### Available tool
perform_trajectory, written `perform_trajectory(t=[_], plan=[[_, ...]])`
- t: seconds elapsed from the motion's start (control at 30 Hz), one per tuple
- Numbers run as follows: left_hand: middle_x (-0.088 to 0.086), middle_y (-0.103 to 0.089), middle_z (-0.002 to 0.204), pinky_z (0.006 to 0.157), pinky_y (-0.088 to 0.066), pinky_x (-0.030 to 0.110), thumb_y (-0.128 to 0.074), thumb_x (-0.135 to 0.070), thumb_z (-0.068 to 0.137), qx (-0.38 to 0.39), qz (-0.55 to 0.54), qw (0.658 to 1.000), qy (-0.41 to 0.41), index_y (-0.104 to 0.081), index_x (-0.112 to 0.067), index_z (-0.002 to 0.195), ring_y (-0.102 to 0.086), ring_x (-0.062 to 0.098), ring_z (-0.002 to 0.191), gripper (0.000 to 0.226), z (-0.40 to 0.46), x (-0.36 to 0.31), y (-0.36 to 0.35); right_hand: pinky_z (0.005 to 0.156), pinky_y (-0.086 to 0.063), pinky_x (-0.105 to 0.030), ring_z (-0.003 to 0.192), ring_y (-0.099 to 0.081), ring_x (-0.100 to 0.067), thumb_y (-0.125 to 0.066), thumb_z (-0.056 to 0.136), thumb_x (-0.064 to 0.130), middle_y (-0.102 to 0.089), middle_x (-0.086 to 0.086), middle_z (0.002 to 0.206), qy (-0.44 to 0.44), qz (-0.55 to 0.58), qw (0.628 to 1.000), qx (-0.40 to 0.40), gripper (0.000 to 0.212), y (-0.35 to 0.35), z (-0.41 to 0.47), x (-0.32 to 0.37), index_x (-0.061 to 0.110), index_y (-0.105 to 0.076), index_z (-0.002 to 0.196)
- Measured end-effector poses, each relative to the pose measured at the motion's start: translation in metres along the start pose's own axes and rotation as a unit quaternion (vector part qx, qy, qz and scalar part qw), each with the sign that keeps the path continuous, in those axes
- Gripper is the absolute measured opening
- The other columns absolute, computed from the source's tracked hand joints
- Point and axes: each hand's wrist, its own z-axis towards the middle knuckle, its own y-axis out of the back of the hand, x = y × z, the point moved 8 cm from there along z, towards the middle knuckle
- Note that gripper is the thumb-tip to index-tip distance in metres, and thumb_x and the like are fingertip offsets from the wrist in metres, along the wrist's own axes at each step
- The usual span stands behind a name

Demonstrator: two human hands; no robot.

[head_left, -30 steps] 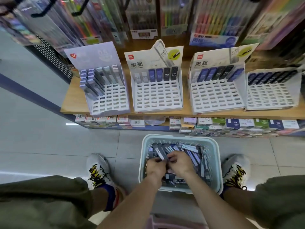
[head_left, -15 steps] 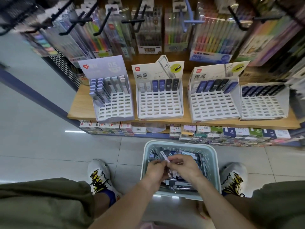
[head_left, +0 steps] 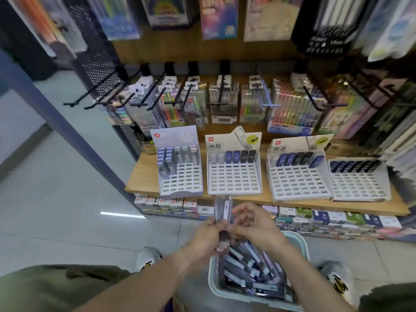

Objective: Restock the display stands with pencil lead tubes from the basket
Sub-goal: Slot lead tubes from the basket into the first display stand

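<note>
On the wooden shelf (head_left: 139,176), four white display stands sit in a row along its front edge. The leftmost stand (head_left: 180,170) holds grey and lavender tubes in its back rows, thickest at its left side, with the front slots bare. The second stand (head_left: 234,172) has one back row of six tubes: two white, two blue, two black. The third stand (head_left: 297,174) carries a back row of white, blue and black tubes, leaning a little. The fourth stand (head_left: 358,181), at the shelf's right end, shows a back row of dark blue and black tubes.

Under the shelf's front edge runs a line of small boxes (head_left: 337,219).

On the floor below, between two white shoes, stands a pale basket (head_left: 212,275) filled with a loose heap of pencil lead tubes (head_left: 249,266) lying at all angles.

Above the basket's far rim, both hands meet just under the second stand. The left hand (head_left: 207,235) grips a small upright bundle of tubes (head_left: 222,212), its fingers curled round the lower part. The right hand (head_left: 254,226) touches the same bundle from the right, thumb and fingertips pinching its side, the other fingers loosely bent.
</note>
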Motion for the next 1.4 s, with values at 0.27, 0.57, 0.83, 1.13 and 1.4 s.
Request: perform_trajectory(t=[0.27,0.57,0.83,1.13,1.4], plan=[[0.011,-0.066,0.072,0.048,-0.037,0.026,-0.056,-0.023,0.105,-0.028,0.025,0.998,-0.057,-0.046,-0.007,0.112,-0.06,0.023,0.058,0.02,-0.021,-0.086,0.047,0.068,-0.061,-0.037,0.074,-0.071,-0.019,-0.089,0.07,0.007,-0.069,-0.006,0.09,0.089,0.019,0.995,-0.044,0.053,-0.04,0.007,0.087,0.03,-0.059,0.108],[0.024,-0.073,0.105,0.063,-0.05,0.036,-0.053,-0.019,0.105,-0.087,-0.006,0.992,-0.086,-0.06,-0.004,0.119,-0.07,0.027,0.079,0.022,0.006,-0.112,0.097,0.074,-0.061,-0.052,0.082,-0.072,-0.031,-0.072,0.082,-0.001,-0.067,-0.01,0.098,0.023,0.052,0.993,-0.107,0.033,-0.06,0.063,0.108,0.021,-0.062,0.106],[0.007,-0.06,0.076,0.055,-0.037,0.03,-0.051,-0.006,0.101,-0.112,0.037,0.991,-0.068,-0.052,-0.009,0.098,-0.062,0.018,0.054,0.005,0.034,-0.121,0.128,0.078,-0.052,-0.025,0.083,-0.065,-0.007,-0.071,0.086,0.012,-0.072,0.006,0.095,0.162,-0.206,0.942,-0.208,0.031,-0.011,0.129,0.149,0.025,-0.067,0.113],[0.016,-0.074,0.098,0.05,-0.04,0.027,-0.06,-0.012,0.101,-0.147,0.032,0.985,-0.086,-0.064,-0.008,0.106,-0.06,0.013,0.053,0.007,0.047,-0.121,0.138,0.076,-0.052,-0.026,0.086,-0.068,-0.012,-0.07,0.092,0.019,-0.072,0.006,0.095,0.244,-0.372,0.886,-0.129,0.024,-0.045,0.175,0.159,0.031,-0.053,0.103],[0.007,-0.074,0.087,0.046,-0.036,0.025,-0.059,-0.005,0.1,-0.157,0.021,0.985,-0.064,-0.062,-0.01,0.104,-0.06,0.013,0.052,0.007,0.044,-0.123,0.143,0.078,-0.047,-0.03,0.096,-0.061,-0.015,-0.067,0.092,0.016,-0.067,0.005,0.104,0.287,-0.443,0.847,-0.062,0.029,-0.062,0.185,0.161,0.035,-0.047,0.1]])
